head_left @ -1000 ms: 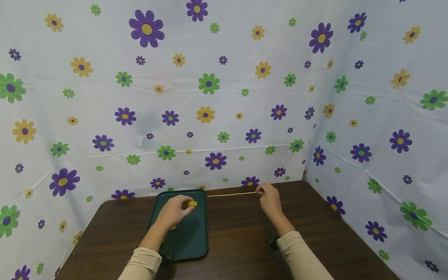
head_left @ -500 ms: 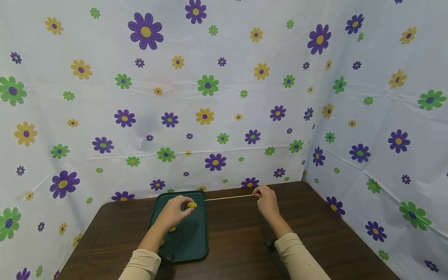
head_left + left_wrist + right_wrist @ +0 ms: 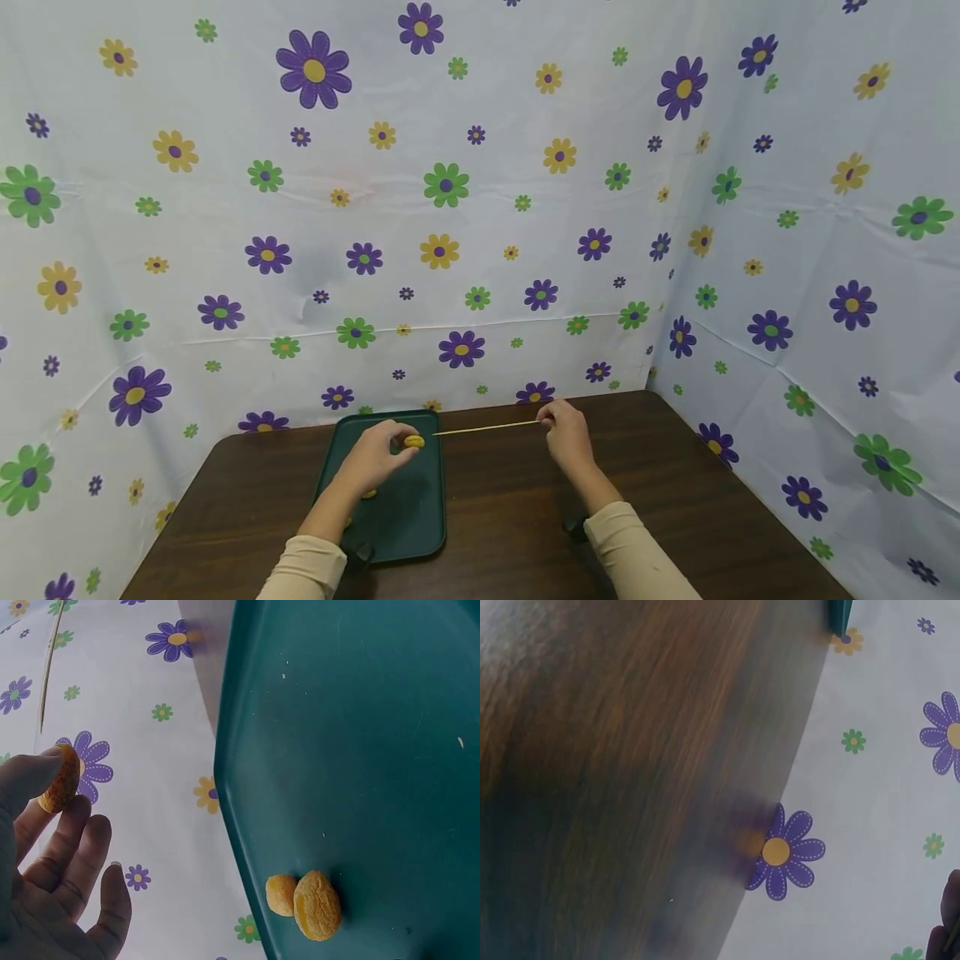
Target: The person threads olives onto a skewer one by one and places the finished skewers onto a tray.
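Thin pale wooden skewer [image 3: 487, 428], its tip just apart from an oval yellow-brown lump [image 3: 64, 780].
The left hand [image 3: 373, 452] pinches the lump, raised near the dark-green rectangular tray [image 3: 411, 510]; the right hand [image 3: 567, 435] pinches the skewer's far end above the brown wooden desk [image 3: 510, 508].

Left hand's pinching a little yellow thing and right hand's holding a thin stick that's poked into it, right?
Not quite: the thin stick isn't poked into the little yellow thing. The left wrist view shows a gap between them. The left hand does pinch one, the right hand the other.
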`<state>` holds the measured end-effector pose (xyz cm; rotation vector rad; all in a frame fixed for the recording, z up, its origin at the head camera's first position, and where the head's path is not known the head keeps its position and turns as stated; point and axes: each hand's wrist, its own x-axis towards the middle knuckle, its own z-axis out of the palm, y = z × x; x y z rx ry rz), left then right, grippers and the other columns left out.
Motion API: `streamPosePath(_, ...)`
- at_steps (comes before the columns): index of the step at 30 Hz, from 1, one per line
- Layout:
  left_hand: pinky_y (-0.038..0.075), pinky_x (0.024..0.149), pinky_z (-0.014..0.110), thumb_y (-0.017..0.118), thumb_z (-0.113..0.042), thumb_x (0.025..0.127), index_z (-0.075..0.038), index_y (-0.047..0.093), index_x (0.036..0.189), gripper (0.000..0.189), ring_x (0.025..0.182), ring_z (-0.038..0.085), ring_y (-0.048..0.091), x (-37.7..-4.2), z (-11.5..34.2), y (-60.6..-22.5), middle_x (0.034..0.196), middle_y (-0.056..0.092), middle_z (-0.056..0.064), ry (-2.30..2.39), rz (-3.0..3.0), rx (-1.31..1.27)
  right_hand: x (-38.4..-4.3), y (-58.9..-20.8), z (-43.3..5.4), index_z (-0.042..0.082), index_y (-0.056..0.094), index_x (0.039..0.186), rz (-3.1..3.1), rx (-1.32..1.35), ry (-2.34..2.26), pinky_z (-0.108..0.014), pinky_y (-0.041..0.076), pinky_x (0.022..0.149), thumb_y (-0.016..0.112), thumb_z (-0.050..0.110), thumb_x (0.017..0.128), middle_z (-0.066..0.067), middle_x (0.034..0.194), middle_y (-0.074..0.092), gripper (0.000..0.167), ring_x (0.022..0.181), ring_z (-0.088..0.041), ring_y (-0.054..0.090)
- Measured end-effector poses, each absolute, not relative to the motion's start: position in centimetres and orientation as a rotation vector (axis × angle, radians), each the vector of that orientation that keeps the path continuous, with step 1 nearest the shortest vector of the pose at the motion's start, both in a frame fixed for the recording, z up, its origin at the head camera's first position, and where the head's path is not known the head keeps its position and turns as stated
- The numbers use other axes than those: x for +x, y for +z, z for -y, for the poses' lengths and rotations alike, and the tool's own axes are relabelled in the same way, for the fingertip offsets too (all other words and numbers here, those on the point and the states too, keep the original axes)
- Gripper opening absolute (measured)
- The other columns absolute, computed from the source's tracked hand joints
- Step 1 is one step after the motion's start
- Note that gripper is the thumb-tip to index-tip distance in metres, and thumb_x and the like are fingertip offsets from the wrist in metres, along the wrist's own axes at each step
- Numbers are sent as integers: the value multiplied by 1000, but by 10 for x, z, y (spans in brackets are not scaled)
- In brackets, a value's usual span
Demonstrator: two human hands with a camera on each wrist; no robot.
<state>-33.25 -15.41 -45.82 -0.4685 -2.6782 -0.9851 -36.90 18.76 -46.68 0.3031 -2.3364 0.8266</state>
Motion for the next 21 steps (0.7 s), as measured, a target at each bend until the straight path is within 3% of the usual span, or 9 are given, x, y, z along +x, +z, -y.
streamPosePath(21, 53, 82, 37, 79, -12, 89, -16, 74, 102, 15, 85, 9, 57, -332, 149, -460, 92, 64, -7, -990, 2658, -506, -369, -470, -181, 8, 68, 74, 2322, 340, 808, -42, 54, 73, 72, -18, 80, -3, 80, 66, 27, 76, -23, 65)
